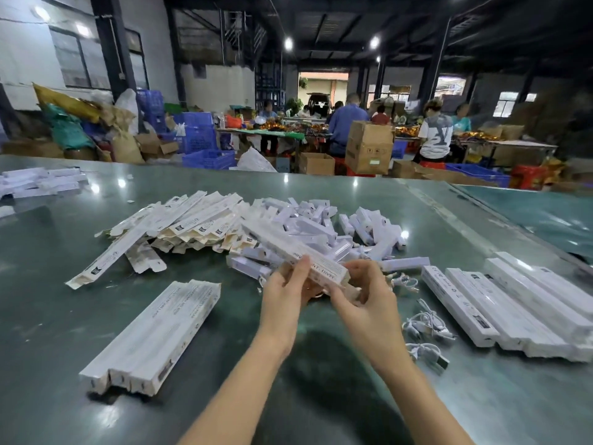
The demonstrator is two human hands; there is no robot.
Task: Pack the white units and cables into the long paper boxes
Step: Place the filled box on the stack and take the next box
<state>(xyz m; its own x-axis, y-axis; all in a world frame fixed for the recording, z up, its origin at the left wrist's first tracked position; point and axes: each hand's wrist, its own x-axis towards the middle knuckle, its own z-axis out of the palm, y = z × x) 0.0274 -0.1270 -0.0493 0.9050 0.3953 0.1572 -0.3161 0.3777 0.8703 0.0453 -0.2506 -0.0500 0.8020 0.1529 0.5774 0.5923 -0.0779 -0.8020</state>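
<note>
A dim factory hall stretches behind a wide, glossy grey-green worktable (321,396), with people seated at far tables among blue plastic crates (208,159) and brown cardboard cartons (369,149). Just above the table's middle, both hands hold one long white printed paper box (288,250) that slants away up and to the left. The left hand (284,298) grips its near part with fingers curled round it, thumb on top. The right hand (369,303) pinches the near end of the box with curled fingers; what it does at the flap is too blurred to tell. Beyond the hands lies a heap of short white plastic units (321,226), and left of that a pile of flat, unfolded paper boxes (179,226). A neat stack of long boxes (154,338) rests near left, and a row of filled long boxes (513,306) lies at the right. Between that row and the right hand sit small coiled white cables (426,326).
</note>
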